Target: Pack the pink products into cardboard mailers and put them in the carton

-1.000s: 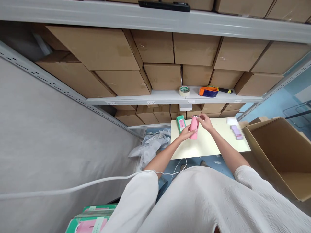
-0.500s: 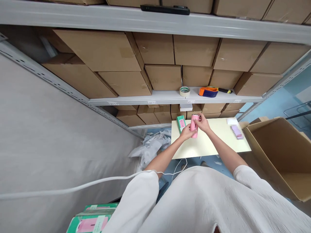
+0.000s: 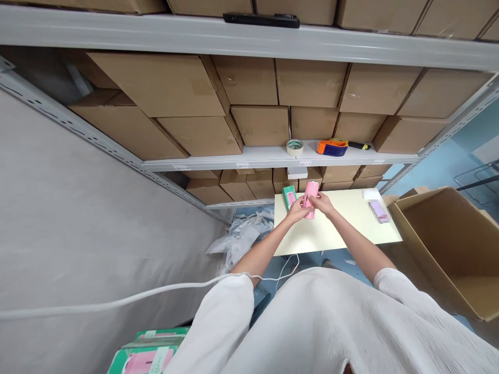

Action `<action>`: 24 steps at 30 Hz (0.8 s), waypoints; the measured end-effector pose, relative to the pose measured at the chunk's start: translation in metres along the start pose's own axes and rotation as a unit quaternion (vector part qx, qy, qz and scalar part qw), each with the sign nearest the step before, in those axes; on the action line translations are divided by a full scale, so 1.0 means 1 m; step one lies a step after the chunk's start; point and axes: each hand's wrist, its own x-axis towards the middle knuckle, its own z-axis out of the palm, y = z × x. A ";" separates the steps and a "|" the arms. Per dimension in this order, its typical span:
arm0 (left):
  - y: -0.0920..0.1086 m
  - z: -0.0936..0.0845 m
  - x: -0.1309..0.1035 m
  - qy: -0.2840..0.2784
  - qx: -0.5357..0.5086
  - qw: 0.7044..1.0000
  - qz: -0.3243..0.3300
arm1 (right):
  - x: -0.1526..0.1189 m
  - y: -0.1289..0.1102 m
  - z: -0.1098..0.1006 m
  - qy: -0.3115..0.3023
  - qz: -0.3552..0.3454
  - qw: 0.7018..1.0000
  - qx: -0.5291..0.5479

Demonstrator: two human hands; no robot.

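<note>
A pink tumbler (image 3: 311,190) is held between both hands above the pale yellow board (image 3: 331,236). My left hand (image 3: 298,210) is closed around its lower left side. On the right side, my right hand (image 3: 322,203) grips the tumbler with its fingers around the body and the thumb across the front. A small dark mark shows on the tumbler between the thumbs. Just left of it, a green box (image 3: 290,197) with a pink picture lies on the board.
A shelf (image 3: 268,160) with cardboard boxes (image 3: 260,124) rises ahead, bearing a tape roll (image 3: 295,147) and an orange-blue tape dispenser (image 3: 331,148). At right stands an open carton (image 3: 448,249). A white cable (image 3: 156,293) crosses my left arm; green boxes (image 3: 146,358) sit lower left.
The tumbler has turned in my hands: its metallic top rim no longer shows, and a plain pink end points up. My right hand has slid slightly lower along its side.
</note>
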 end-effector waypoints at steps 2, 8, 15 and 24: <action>0.004 0.000 -0.003 -0.005 0.032 0.999 0.012 | 0.002 0.003 0.000 0.019 0.015 1.000 -0.011; 0.017 -0.001 -0.010 -0.007 0.097 0.995 0.010 | 0.002 0.002 -0.004 0.013 0.019 0.999 0.032; 0.020 0.001 -0.011 -0.005 0.107 0.994 0.025 | 0.000 0.000 -0.007 0.017 0.024 0.998 0.058; 0.012 0.002 -0.009 -0.009 0.091 0.996 0.013 | -0.003 -0.004 -0.009 0.013 0.022 0.996 0.083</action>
